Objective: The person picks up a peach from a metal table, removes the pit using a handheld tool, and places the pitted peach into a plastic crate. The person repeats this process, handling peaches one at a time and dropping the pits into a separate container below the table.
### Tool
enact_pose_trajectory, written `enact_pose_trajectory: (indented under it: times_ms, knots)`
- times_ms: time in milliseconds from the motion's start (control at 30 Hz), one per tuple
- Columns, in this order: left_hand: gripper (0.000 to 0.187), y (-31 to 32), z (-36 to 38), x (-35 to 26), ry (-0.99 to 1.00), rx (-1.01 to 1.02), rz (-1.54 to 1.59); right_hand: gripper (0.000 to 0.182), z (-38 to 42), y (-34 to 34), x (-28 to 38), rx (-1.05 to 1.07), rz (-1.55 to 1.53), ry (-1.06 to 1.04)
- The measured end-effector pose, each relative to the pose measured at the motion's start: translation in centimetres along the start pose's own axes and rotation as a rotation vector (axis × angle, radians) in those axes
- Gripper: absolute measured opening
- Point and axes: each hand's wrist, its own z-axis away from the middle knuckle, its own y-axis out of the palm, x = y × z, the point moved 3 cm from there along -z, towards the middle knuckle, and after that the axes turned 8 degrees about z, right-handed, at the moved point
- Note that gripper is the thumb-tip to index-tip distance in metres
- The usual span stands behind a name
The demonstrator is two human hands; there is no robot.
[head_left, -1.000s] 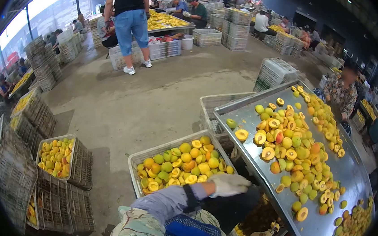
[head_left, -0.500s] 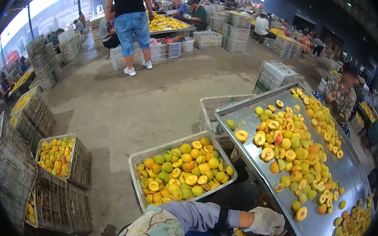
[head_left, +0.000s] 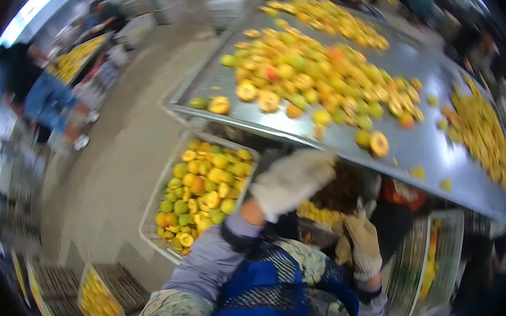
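Observation:
My left hand (head_left: 293, 182), in a white glove and blurred by motion, stretches towards the near edge of the metal table (head_left: 207, 127). Its fingers look extended, with nothing visible in them. Just beyond lie cut yellow peaches (head_left: 308, 72), several halves showing their pits. My right hand (head_left: 361, 243), in a tan-stained glove, is closed low in front of my body. A small pale tip (head_left: 359, 204) sticks up from its fist; the rest is hidden. Below the table edge, between my hands, yellow pieces (head_left: 320, 214) lie in a container.
A crate of peaches (head_left: 202, 192) stands left of my left arm. Another crate (head_left: 436, 264) is at the right, and a peach-filled crate (head_left: 99, 298) at lower left. A heap of smaller yellow pieces (head_left: 481, 133) lies on the table's right. A person (head_left: 42, 85) stands at far left.
My view has swung right and down onto the table. My left hand has risen from beside the table towards its edge. My right hand has come into view.

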Motion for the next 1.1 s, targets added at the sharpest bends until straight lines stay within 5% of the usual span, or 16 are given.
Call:
enact_pose_trajectory:
  times_ms: [133, 467, 600, 700, 767, 833, 900, 967, 1000, 1100]
  knots:
    - [0.043, -0.9, -0.4, 1.7, -0.682, -0.134, 0.503, 0.038, -0.2, -2.3, -0.1, -0.083, -0.107, 0.105]
    - [0.053, 3.9, -3.5, 7.4, -0.756, 0.015, 0.446, 0.036, -2.4, -6.2, -1.7, -0.190, -0.322, 0.046]
    - [0.049, 8.3, -5.9, 9.9, -0.761, 0.188, 0.299, 0.031, -3.7, -6.7, -2.1, -0.154, -0.347, 0.187]
    - [0.052, 11.8, -9.7, 9.7, -0.671, 0.357, 0.027, 0.032, -4.5, -6.6, -1.6, -0.048, -0.335, 0.195]
    - [0.037, 16.4, -11.2, 13.6, -0.235, 0.403, -0.109, 0.033, -4.8, -6.5, -2.4, -0.077, -0.357, 0.238]
    - [0.028, 17.9, -13.8, 13.2, -0.429, 0.267, -0.130, 0.034, -5.6, -6.7, -4.0, -0.064, -0.401, 0.203]
    - [0.040, 18.1, -15.6, 13.5, -0.508, 0.331, -0.182, 0.031, -6.0, -7.2, -5.2, -0.057, -0.442, 0.175]
    - [0.019, 22.1, -14.0, 18.0, -0.561, 0.187, -0.285, 0.031, -7.7, -7.9, -6.3, -0.084, -0.366, -0.033]
    - [0.023, 22.8, -14.3, 18.6, -0.588, 0.312, -0.373, 0.031, -8.0, -7.0, -4.3, -0.014, -0.354, -0.054]
    - [0.033, 20.0, -14.1, 16.5, -0.598, 0.394, -0.393, 0.034, -6.7, -5.7, -0.8, -0.053, -0.150, 0.140]
